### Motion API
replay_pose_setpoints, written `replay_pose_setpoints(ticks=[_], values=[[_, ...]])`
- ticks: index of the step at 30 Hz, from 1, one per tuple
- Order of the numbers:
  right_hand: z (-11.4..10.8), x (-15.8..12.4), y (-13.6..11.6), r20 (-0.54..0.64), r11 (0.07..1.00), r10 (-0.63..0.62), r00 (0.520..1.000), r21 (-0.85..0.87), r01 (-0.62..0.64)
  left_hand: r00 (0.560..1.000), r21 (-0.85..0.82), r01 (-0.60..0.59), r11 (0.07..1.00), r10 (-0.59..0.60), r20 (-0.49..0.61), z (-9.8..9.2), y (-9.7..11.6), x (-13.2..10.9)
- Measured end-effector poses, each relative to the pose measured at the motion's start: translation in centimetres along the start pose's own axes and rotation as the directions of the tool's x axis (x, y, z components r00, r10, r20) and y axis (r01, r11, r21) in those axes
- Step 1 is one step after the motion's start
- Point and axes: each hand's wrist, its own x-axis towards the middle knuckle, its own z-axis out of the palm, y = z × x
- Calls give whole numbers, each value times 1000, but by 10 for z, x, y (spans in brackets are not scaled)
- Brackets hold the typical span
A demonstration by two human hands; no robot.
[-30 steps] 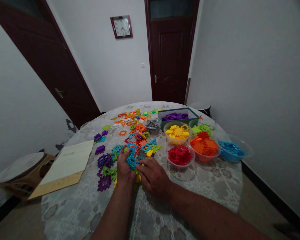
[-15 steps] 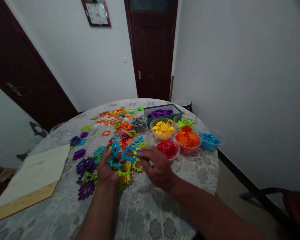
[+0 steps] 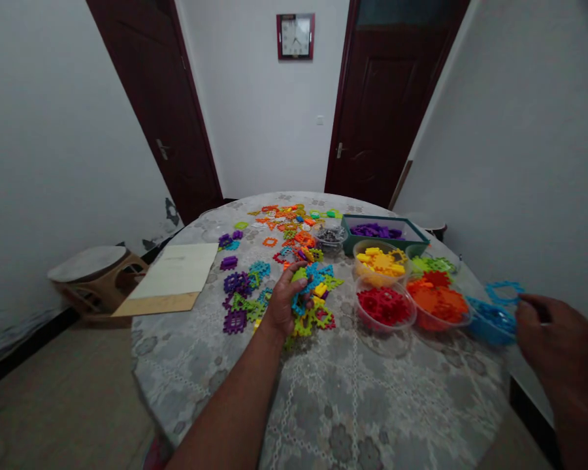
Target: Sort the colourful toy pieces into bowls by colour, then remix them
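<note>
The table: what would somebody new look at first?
Probably the bright bowls on the right side of the table, especially the red bowl and the orange bowl. Next, the right hand at the far right, pinching a blue ring near the blue bowl. Then the left hand near the middle, holding blue and green pieces.

Cloth-covered table (image 3: 333, 405), loose pieces (image 3: 235, 322), clear tubs (image 3: 386, 326), green box (image 3: 385, 247), tan board (image 3: 157, 303)
</note>
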Motion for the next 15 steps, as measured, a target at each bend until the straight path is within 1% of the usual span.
replay_pose_setpoints(ticks=[2,3,4,6,7,9,10,12,14,15], values=[[4,3,17,35,998,5,999,-55,-3,1000,3,21,1000,-21,-4,2,0,-1],[5,3,20,32,997,-2,999,-71,4,999,7,31,999,-31,-8,2,0,-1],[5,2,19,11,997,-22,1000,-80,23,999,11,38,999,-38,-12,2,1,-2],[3,-3,6,-34,991,-108,994,-78,105,999,17,45,999,-44,-13,2,0,-2],[2,-7,-6,-59,987,-152,987,-67,148,999,20,45,999,-45,-10,2,0,-2],[-2,-18,-38,-47,977,-213,976,-13,212,999,37,45,998,-45,-12,1,0,-2],[-3,-26,-57,-16,972,-231,973,33,232,999,50,47,998,-46,-15,1,-1,-2],[-3,-47,-99,110,943,-302,947,181,280,999,78,47,996,-45,-25,2,-1,-3],[-1,-71,-140,200,863,-434,878,372,342,999,112,45,993,-41,-32,3,-1,-4],[0,-83,-159,221,814,-493,841,458,357,999,133,44,990,-40,-36,4,-2,-4]])
